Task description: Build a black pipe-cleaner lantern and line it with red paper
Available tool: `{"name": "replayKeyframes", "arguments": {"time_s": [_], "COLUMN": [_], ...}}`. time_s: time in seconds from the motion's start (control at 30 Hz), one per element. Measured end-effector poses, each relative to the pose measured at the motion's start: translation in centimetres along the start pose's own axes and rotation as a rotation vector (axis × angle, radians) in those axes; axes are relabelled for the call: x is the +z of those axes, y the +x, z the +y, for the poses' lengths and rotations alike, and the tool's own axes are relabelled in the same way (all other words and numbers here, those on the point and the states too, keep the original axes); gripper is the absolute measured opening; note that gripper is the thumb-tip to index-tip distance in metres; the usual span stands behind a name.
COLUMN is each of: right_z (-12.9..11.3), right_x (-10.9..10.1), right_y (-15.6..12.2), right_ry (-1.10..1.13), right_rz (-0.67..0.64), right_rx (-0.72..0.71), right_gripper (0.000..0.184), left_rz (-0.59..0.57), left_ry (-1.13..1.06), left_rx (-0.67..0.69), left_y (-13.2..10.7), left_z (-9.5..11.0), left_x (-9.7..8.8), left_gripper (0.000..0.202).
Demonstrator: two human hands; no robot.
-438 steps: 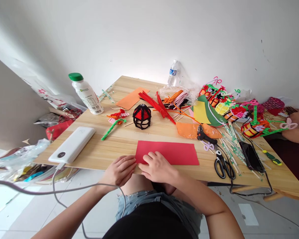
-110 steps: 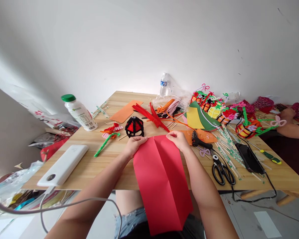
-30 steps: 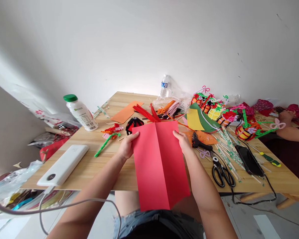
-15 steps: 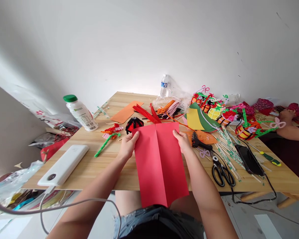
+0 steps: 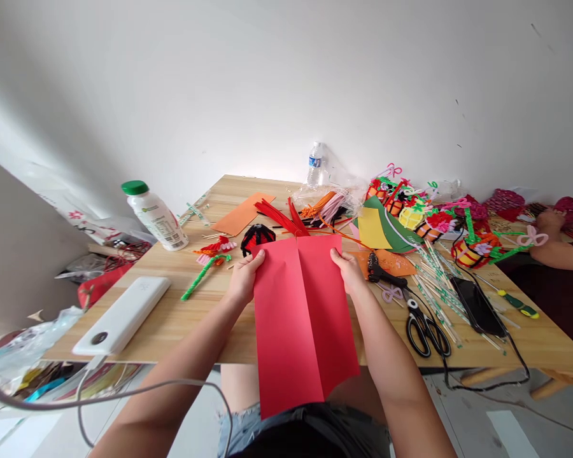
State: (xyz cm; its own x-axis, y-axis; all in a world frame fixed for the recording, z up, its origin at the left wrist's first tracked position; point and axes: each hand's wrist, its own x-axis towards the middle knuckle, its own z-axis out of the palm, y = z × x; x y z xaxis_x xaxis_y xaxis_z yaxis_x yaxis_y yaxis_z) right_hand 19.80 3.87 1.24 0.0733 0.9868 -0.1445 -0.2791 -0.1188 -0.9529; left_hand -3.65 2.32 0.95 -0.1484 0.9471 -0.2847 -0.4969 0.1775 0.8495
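A sheet of red paper [image 5: 286,312] with a crease down its middle hangs between my two hands, its lower end over my lap. My left hand [image 5: 245,277] pinches the upper left edge, thumb on top. At the upper right edge my right hand [image 5: 348,270] grips the sheet the same way. Just beyond the left hand sits a small black and red pipe-cleaner ball [image 5: 258,239]. Red pipe cleaners [image 5: 286,217] lie behind the paper. A black glue gun [image 5: 384,273] rests to the right of my right hand.
Scissors [image 5: 424,331], wooden sticks [image 5: 437,292], a phone [image 5: 477,305] and a screwdriver [image 5: 518,303] lie at right. Pipe-cleaner baskets [image 5: 475,250] stand behind them. On the left are a white power bank [image 5: 121,316] and a bottle [image 5: 155,216]. Another person's arm [image 5: 561,245] is far right.
The red paper's lower left corner has swung down and slightly left, and the sheet's left half looks broader. Both hands keep their hold in nearly the same place.
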Motion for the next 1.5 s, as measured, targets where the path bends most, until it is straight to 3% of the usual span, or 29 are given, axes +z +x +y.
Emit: {"name": "replayKeyframes", "arguments": {"time_s": [1.2,1.5], "right_z": [-0.1,-0.3], "right_x": [0.5,-0.9], "right_y": [0.0,-0.1], "right_ry": [0.021,-0.032], "right_rz": [0.015,-0.196], "right_rx": [0.029,-0.028], "right_gripper": [0.043,0.038], "left_rz": [0.018,-0.238], "left_ry": [0.003,0.094], "left_rx": [0.008,-0.023], "left_y": [-0.1,0.5], "left_z": [-0.1,-0.2], "left_x": [0.1,-0.7], "left_gripper": [0.037,0.044]}}
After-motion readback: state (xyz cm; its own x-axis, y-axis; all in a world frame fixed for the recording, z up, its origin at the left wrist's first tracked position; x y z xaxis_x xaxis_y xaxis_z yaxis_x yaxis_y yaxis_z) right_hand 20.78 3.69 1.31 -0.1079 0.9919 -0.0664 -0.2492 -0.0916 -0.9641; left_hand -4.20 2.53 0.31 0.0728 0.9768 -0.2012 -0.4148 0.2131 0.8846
